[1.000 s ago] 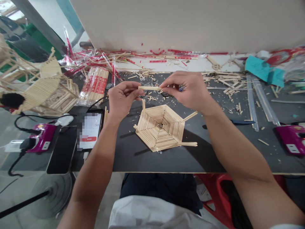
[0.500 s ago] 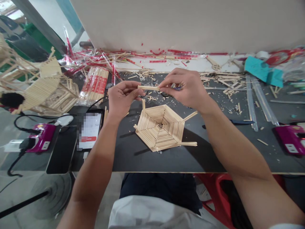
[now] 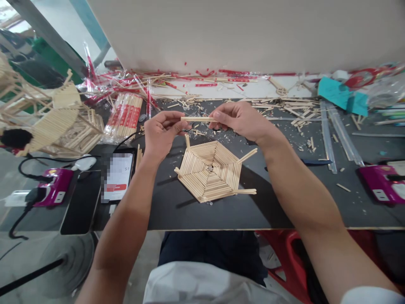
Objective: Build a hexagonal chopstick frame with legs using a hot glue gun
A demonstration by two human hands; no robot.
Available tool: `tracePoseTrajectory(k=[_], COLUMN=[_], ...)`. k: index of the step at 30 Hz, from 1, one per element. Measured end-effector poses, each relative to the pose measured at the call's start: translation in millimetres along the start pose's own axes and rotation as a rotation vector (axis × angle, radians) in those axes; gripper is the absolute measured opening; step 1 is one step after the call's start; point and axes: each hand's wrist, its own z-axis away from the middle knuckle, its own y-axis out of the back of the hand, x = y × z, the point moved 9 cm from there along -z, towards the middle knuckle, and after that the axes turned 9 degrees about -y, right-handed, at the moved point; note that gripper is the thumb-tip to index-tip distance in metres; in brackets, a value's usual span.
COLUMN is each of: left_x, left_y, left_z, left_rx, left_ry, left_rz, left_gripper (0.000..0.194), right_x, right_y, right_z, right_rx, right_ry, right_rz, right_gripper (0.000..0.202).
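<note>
Between my two hands lies a short piece of wooden sticks (image 3: 198, 119), held level above the table. The fingertips of my left hand (image 3: 165, 131) pinch its left end. My right hand (image 3: 238, 120) grips the right end between thumb and fingers. Whether it is one stick or a few side by side, I cannot tell. Below them on the table sits a hexagonal, web-like piece built of wooden sticks (image 3: 221, 164), with several paired sticks jutting out from its corners.
A dark table (image 3: 177, 217) bears stick offcuts (image 3: 297, 109) at the back right, packed chopsticks (image 3: 125, 112) and a lit phone (image 3: 118, 175) at left. Purple power strips (image 3: 57, 185) stand at both sides. A larger stick model (image 3: 60, 122) fills the far left. A blue knife (image 3: 313, 162) lies right.
My right hand has turned, its thumb now on top of the sticks' right end, and sits slightly lower. My left hand keeps its pinch. The whole view has shifted slightly.
</note>
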Motion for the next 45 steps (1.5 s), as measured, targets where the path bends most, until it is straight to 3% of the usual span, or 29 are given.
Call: tracePoseTrajectory(k=[8, 24, 30, 36, 45], left_x=[21, 44, 33, 48, 50], left_y=[-3.7, -25.8, -22.7, -22.0, -16.3], left_z=[-4, -43, -50, -51, -49], left_rx=[-0.044, -0.437, -0.439, -0.448, -0.41], left_ry=[0.009, 0.072, -0.013, -0.163, -0.177], left_rz=[-0.048, -0.265, -0.412, -0.63, -0.588], left_gripper=[0.016, 0.03, 0.021, 0.015, 0.013], right_x=[-3, 12, 27, 35, 31], right_y=[6, 34, 50, 50, 46], right_z=[5, -1, -3, -4, -1], right_rx=[-0.004, 0.131, 0.203, 0.193, 0.162], right_ry=[-0.088, -0.06, -0.056, -0.087, -0.112], right_rz=[-0.137, -0.215, -0.18, -0.172, -0.177], right_gripper=[0.038, 0.034, 0.039, 0.034, 0.026])
